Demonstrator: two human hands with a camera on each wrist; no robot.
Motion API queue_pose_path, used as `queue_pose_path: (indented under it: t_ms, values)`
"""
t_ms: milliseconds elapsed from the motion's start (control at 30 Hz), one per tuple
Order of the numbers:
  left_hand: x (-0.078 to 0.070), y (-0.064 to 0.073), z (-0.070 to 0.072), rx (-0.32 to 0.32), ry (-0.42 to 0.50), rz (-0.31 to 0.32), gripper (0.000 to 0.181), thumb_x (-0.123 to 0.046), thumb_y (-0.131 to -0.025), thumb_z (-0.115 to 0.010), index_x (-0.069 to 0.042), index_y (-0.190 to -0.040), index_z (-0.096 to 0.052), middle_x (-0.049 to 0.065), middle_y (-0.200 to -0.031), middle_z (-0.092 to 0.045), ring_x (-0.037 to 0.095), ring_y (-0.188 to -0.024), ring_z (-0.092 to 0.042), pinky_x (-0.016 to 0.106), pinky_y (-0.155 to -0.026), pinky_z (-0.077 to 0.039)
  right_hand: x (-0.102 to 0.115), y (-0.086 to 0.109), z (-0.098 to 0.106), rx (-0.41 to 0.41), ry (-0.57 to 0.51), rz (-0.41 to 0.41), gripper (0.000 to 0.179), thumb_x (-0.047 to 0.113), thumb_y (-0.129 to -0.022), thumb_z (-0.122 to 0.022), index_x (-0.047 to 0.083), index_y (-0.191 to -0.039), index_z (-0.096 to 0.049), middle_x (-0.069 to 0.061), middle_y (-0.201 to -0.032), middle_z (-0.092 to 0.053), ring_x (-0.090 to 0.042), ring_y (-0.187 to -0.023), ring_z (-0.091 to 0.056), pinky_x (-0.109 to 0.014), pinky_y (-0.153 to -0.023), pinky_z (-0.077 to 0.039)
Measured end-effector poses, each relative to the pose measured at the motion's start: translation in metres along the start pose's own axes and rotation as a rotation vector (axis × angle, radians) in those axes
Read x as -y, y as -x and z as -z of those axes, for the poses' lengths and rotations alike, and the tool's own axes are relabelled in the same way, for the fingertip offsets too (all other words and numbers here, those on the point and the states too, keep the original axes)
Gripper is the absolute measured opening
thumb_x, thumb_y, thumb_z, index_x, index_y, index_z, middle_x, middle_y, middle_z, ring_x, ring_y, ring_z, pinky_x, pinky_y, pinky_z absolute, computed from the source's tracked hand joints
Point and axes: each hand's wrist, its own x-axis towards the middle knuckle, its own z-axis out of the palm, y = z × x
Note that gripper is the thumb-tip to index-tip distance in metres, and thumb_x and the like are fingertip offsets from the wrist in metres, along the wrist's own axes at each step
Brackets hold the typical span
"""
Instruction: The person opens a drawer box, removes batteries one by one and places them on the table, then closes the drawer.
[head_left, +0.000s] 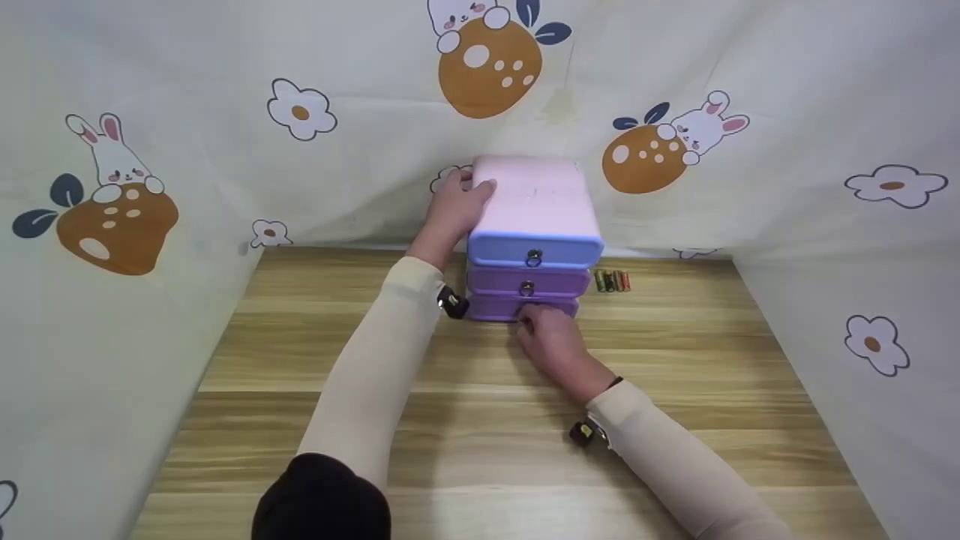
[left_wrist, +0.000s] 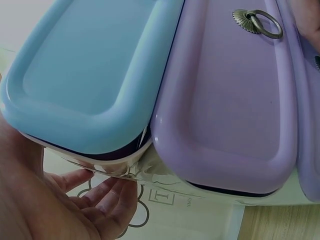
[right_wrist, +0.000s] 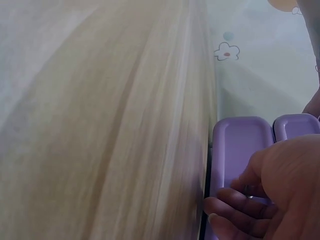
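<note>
A small drawer unit [head_left: 534,195] with a pink top stands against the back cloth. Its top drawer [head_left: 495,250] has a blue front; the middle drawer [head_left: 491,281] and bottom drawer [head_left: 491,307] have purple ones. All three fronts look closed. My left hand [head_left: 456,208] rests against the unit's left side, thumb over the top edge; in the left wrist view its loosely bent fingers [left_wrist: 112,202] lie along that side. At the bottom drawer, my right hand [head_left: 556,343] pinches the ring pull [right_wrist: 248,191], mostly hidden by the fingers.
Several small batteries [head_left: 613,281] lie side by side on the wooden tabletop [head_left: 480,465], right of the unit. A printed cloth [head_left: 360,172] with rabbits and flowers walls the back and sides. Ring pulls also hang on the blue drawer and the middle drawer.
</note>
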Motion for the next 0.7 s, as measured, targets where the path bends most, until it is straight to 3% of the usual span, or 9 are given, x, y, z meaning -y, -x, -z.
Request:
queue_pose_path:
  t_ms: [700]
  values:
    - [0.0,-0.0027,-0.0001,0.016,0.0,0.062,0.069,-0.053,-0.109,-0.062,-0.013,-0.164,-0.046,0.011,-0.159,-0.056,0.026,-0.143,-0.055,0.042,-0.117,-0.046,-0.0002,0.004,0.0006,0.061,-0.025,-0.045,0.008,0.012,-0.095,-0.071,0.01,-0.101,-0.076,-0.006,-0.092,-0.074,-0.028,-0.084,-0.071,-0.049,-0.077,-0.06]
